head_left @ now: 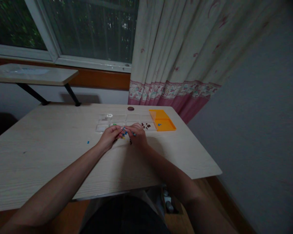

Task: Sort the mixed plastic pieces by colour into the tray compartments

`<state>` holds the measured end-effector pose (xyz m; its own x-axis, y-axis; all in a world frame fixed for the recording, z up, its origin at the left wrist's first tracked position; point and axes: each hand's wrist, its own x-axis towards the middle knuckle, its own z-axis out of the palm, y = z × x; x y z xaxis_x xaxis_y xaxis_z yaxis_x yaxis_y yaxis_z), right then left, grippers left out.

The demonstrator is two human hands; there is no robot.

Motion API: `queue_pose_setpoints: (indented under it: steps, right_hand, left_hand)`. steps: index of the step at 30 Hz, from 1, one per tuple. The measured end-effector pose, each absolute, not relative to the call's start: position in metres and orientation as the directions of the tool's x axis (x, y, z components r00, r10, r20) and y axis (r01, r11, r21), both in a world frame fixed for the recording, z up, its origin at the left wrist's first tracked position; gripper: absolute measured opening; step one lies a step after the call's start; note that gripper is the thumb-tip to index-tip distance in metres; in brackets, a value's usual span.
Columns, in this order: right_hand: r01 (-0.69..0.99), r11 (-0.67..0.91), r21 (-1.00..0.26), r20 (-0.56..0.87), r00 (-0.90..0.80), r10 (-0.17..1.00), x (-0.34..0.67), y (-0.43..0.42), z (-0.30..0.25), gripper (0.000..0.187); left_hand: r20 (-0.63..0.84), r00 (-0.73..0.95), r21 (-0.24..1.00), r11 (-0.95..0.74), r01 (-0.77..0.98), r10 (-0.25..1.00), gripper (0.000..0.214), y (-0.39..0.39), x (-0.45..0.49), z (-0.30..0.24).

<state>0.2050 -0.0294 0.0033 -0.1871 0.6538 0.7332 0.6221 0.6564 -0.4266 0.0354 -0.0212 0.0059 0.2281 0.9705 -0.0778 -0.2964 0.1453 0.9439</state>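
Note:
My left hand (109, 136) and my right hand (137, 134) meet over the middle of a light wooden table (51, 156). Both have their fingers curled and pinched together around small coloured beads (124, 132), blue and yellow ones showing between the fingertips. A clear compartment box (119, 122) lies just beyond the hands. Several dark beads (146, 125) are scattered on the table by its right end. One blue bead (88, 142) lies alone to the left of my left hand.
An orange tray (162, 120) with a blue bead in it lies at the right of the box. A dark round disc (131, 108) sits near the table's far edge. Behind are a window, a curtain (185, 58) and a shelf (31, 74) at left.

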Motion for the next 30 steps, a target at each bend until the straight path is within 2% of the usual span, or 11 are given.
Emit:
queue_pose_setpoints:
  steps: [5,16,26,30]
  right_hand:
    - [0.635,0.627,-0.451,0.714,-0.165,0.68,0.2044,-0.0286,0.0014,0.024]
    - [0.677,0.616,-0.402,0.701,-0.205,0.683,0.2046,-0.0289,0.001,0.025]
    - [0.694,0.576,-0.432,0.64,-0.214,0.738,0.2042,-0.0272,0.0001,0.024]
    - [0.643,0.559,-0.523,0.613,-0.172,0.771,0.2029,-0.0279,0.0017,0.022]
  left_hand:
    - [-0.021,0.225,0.957,0.085,-0.277,0.974,0.041,-0.023,0.0373,0.0069]
    - [0.157,0.178,0.983,-0.136,-0.128,0.971,0.045,-0.027,0.0396,0.0073]
    - [0.138,0.179,0.99,-0.133,-0.04,0.974,0.041,-0.0275,0.0405,0.0062]
    - [0.121,0.159,0.992,-0.116,-0.041,0.98,0.043,-0.0287,0.0406,0.0073]
